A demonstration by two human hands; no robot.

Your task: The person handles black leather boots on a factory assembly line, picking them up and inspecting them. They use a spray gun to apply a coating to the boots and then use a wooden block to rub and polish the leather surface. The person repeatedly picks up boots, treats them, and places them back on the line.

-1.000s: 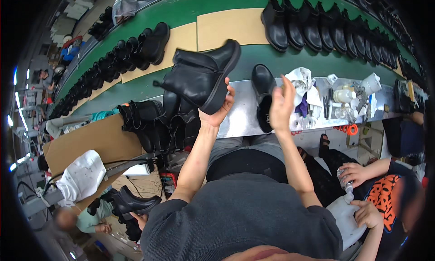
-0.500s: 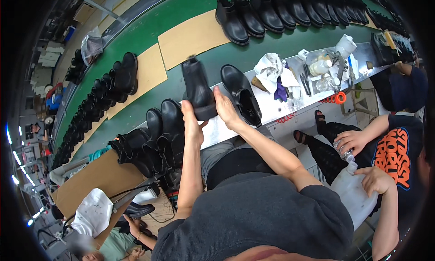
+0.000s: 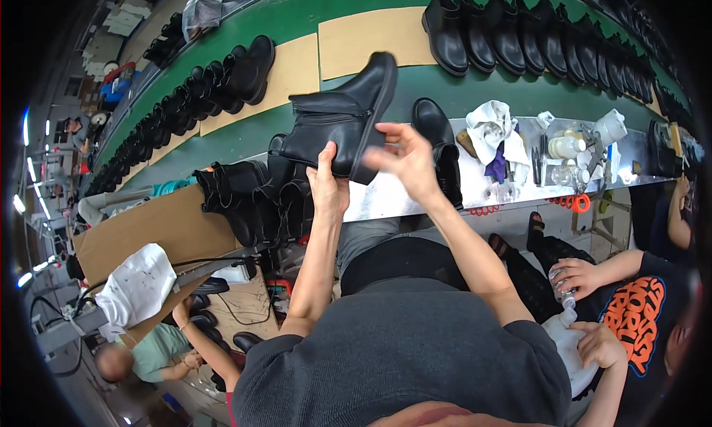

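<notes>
I hold a black ankle boot (image 3: 337,127) up over the metal work table (image 3: 393,199), lying on its side with the sole to the right. My left hand (image 3: 328,184) grips it from below at the heel side. My right hand (image 3: 403,158) touches the sole edge with fingers spread. A second black boot (image 3: 437,141) stands on the table just right of my right hand. Several black boots (image 3: 256,201) stand bunched at the table's left end.
A green conveyor (image 3: 311,12) behind carries cardboard sheets and rows of black boots (image 3: 519,38). White rags (image 3: 491,127), bottles (image 3: 567,147) and tools lie on the table's right. A person in a black and orange shirt (image 3: 638,319) sits at right; another person (image 3: 144,353) works at lower left.
The boot was upright with its shaft up half a second ago; now it is turned on its side and held higher. My right hand moved from the boot's side to its sole.
</notes>
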